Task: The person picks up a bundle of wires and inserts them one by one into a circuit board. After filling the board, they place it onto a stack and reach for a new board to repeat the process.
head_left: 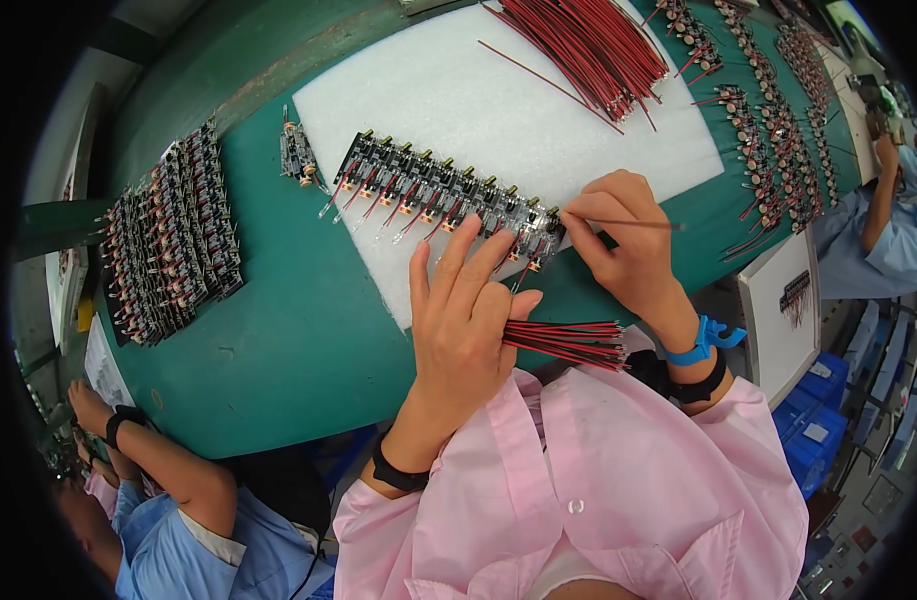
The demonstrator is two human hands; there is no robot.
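Note:
A row of joined small circuit boards (409, 180) lies slantwise on a white foam sheet (379, 100), with short red and black wires hanging off its near side. My left hand (459, 330) rests its fingertips on the row's near edge. Its lower fingers are closed round a bundle of red and black wires (579, 340) that sticks out to the right. At the row's right end, my right hand (629, 245) pinches a single thin wire (644, 224), which trails off to the right. The wire's tip is hidden by my fingers.
A thick pile of red wires (589, 60) lies on the foam's far side. Stacked wired boards (174, 240) and a small separate piece (297, 155) sit leftward on the green table (299, 360). More board rows (769, 120) lie right. Co-workers in blue sit at both sides.

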